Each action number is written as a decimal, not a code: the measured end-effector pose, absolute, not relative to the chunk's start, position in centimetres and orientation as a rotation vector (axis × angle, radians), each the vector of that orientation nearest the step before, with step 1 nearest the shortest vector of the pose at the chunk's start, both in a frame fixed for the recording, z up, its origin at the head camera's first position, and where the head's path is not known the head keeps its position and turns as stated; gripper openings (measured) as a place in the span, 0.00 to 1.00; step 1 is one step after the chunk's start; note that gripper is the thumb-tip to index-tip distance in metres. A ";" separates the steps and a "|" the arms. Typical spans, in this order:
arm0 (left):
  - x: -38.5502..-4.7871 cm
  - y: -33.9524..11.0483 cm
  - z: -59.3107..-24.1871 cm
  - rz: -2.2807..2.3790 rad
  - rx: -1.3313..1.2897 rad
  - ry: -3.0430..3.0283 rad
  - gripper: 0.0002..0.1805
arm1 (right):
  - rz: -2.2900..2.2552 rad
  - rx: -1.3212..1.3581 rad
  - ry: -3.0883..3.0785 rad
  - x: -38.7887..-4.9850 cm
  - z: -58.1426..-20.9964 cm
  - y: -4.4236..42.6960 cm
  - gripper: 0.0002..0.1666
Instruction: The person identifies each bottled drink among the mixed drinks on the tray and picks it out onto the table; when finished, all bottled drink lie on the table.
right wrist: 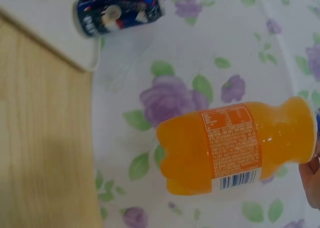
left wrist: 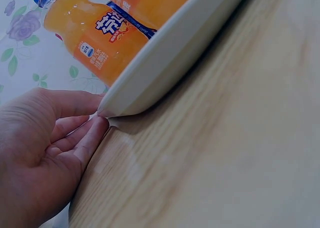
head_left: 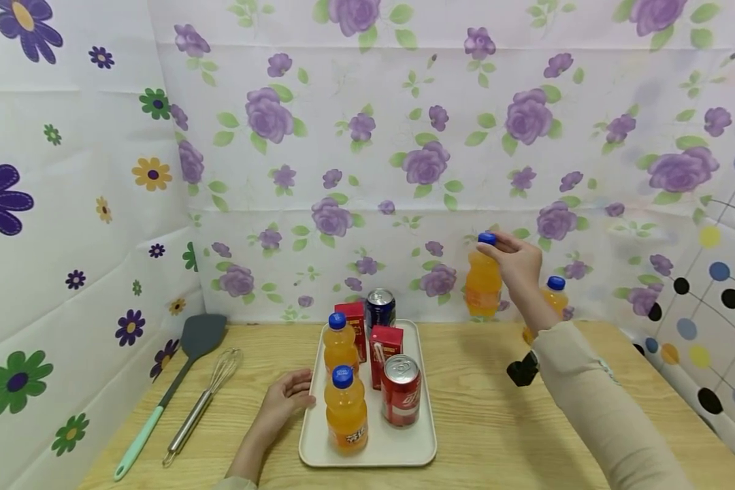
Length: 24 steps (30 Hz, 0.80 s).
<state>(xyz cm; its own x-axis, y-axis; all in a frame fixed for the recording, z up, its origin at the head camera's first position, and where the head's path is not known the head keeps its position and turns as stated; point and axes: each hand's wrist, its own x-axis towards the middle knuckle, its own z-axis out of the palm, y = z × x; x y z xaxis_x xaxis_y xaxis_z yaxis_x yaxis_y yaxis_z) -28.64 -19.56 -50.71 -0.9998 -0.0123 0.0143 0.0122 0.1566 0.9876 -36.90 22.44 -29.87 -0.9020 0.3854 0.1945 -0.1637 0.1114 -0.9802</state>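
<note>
My right hand pinches an orange soda bottle by its blue cap, holding it upright in the air right of the tray. In the right wrist view that bottle shows its label and barcode, and only a little of the hand is visible. The left hand grips the left rim of the cream tray, its fingertips pinching the edge in the left wrist view. On the tray stand two orange soda bottles, two red drink cartons, a red can and a dark blue can.
Another orange soda bottle stands behind my right forearm, partly hidden. A black object shows beside the right sleeve. Left of the tray lie a spatula and a whisk. Floral cloth backs the table.
</note>
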 end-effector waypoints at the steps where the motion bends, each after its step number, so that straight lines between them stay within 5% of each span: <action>1: -28.6 -19.6 -50.7 -2.029 0.004 -2.374 0.32 | 1.848 -0.224 -1.978 -36.8 -30.2 22.8 0.33; 24: -28.5 -19.7 -50.7 -2.030 0.003 -2.395 0.32 | 1.724 -0.439 -2.003 -37.9 -38.5 25.9 0.31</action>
<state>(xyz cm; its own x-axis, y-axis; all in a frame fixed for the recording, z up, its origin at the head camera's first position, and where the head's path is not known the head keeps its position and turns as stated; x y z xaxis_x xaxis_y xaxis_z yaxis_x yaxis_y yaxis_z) -28.48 -19.71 -50.67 -1.0000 -0.0027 0.0001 -0.0004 0.1641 0.9864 -37.94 25.89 -38.53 -0.8440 0.5193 0.1337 -0.0550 0.1643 -0.9849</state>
